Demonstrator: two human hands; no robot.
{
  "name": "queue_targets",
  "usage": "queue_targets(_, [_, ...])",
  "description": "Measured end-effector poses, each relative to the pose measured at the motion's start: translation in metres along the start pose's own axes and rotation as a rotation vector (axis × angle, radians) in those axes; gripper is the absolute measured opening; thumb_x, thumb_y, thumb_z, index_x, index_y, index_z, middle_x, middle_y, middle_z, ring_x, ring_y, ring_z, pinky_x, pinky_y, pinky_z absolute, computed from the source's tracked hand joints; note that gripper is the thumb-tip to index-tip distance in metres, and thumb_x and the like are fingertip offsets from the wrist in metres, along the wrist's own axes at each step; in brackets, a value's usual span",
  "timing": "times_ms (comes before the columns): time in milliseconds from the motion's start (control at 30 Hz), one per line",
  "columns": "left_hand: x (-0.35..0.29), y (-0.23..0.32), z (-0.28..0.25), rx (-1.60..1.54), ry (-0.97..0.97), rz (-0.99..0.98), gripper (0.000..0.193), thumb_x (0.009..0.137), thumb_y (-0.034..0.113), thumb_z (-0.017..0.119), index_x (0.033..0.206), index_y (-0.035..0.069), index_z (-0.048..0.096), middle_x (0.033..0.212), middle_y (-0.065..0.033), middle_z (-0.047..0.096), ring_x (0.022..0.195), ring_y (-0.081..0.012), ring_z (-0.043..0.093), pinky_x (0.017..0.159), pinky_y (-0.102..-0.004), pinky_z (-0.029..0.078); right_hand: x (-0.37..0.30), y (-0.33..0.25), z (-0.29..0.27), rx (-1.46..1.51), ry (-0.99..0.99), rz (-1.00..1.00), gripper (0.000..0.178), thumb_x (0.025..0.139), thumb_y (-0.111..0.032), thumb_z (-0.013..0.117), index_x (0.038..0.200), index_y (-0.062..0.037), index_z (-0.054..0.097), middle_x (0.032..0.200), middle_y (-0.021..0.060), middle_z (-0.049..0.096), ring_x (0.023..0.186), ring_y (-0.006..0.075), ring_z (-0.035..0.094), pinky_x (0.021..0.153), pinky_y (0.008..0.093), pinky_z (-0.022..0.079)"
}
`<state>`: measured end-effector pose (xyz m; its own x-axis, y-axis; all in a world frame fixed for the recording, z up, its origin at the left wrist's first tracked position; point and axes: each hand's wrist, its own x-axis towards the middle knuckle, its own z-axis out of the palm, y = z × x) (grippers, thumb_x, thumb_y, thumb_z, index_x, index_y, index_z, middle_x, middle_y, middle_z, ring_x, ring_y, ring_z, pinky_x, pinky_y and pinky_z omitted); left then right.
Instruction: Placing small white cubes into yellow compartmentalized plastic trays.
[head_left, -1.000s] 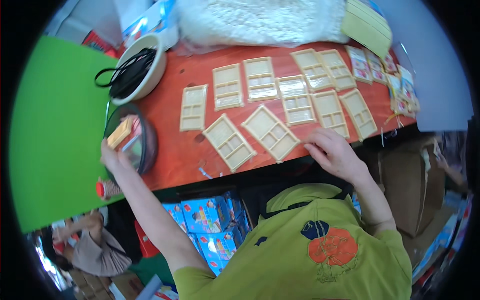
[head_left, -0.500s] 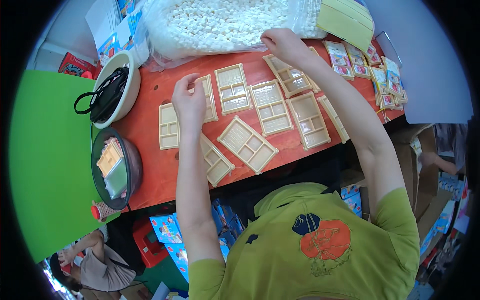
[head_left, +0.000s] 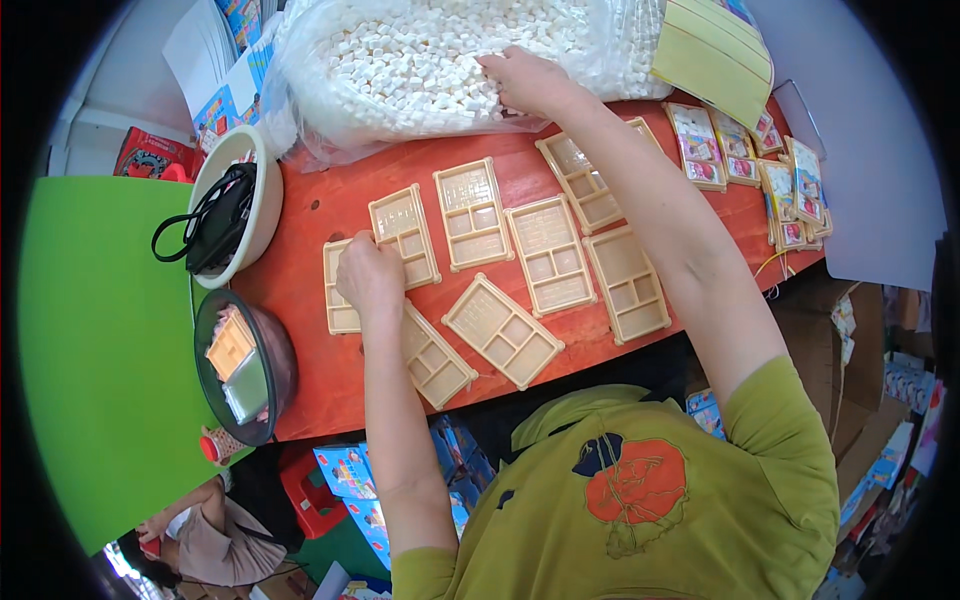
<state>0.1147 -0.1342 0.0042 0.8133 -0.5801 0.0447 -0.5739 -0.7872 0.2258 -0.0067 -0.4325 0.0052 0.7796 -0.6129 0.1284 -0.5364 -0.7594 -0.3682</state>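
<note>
Several beige compartment trays lie spread over the red table. My left hand is closed over a tray at the left end, and its curled fingers hide whatever they hold. At the far side, my right hand reaches onto the heap of small white cubes in a large clear plastic bag. Its fingers are apart and touch the cubes; the palm side is hidden. My right forearm passes above the trays on the right and covers part of them.
A cream basin holding a black bag and a dark bowl with trays inside line the left edge. Small packaged trays are piled at the far right, beside yellow sheets. Another person is at lower left.
My right hand has moved left, from the bag's near edge onto the white cubes. My left hand has come lower toward the left-end tray, its fingers more curled. The whole view has shifted slightly.
</note>
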Motion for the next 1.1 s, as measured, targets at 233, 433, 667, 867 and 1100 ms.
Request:
queue_targets(233, [0.011,-0.014,-0.009,-0.903,0.065,-0.208,0.025,0.078,0.003,0.064,0.101,-0.005,0.07,0.078,-0.0105,0.069,0.068,-0.021,0.067,0.065,-0.0322,0.055,0.015,0.006,-0.005,-0.072,-0.206,-0.011,0.038,0.084,-0.008,0.061,0.121,-0.0096,0.058,0.117,0.02,0.063,0.105,0.0352,0.063,0.088,0.0434,0.052])
queue_targets(433, [-0.014,0.034,-0.007,-1.539,-0.302,-0.237,0.055,0.077,-0.01,0.064,0.13,-0.011,0.05,0.109,-0.0127,0.064,0.094,-0.0172,0.065,0.081,-0.028,0.055,0.0,0.016,-0.002,0.285,-0.011,-0.047,0.04,0.083,-0.004,0.058,0.123,-0.0104,0.062,0.109,0.018,0.068,0.105,0.0346,0.065,0.087,0.0424,0.052])
queue_targets(667, [-0.018,0.103,0.006,-1.731,-0.799,-0.277,0.049,0.08,-0.01,0.061,0.128,-0.008,0.053,0.108,-0.0143,0.067,0.096,-0.0226,0.068,0.085,-0.0313,0.057,0.016,0.015,0.007,0.155,-0.152,0.002,0.039,0.081,-0.005,0.061,0.119,-0.0132,0.065,0.098,0.0157,0.071,0.096,0.03,0.068,0.083,0.0395,0.054])
queue_targets(867, [-0.006,0.133,0.015,-1.64,-0.776,-0.25,0.037,0.085,-0.004,0.06,0.122,-0.003,0.055,0.107,-0.0126,0.068,0.092,-0.0209,0.07,0.075,-0.0328,0.06,0.004,0.016,-0.033,0.301,-0.109,-0.114,0.023,0.081,-0.015,0.068,0.103,-0.009,0.069,0.082,0.0104,0.068,0.076,0.0192,0.063,0.069,0.0342,0.05])
queue_targets(1100, [0.01,0.143,0.04,-1.738,-0.791,-0.179,0.045,0.085,-0.006,0.059,0.128,0.002,0.051,0.116,-0.0114,0.064,0.101,-0.0216,0.066,0.085,-0.0342,0.058,-0.035,-0.013,-0.049,0.286,-0.373,-0.207,0.021,0.083,-0.014,0.066,0.103,-0.0091,0.069,0.081,0.008,0.063,0.076,0.0191,0.058,0.071,0.0325,0.048])
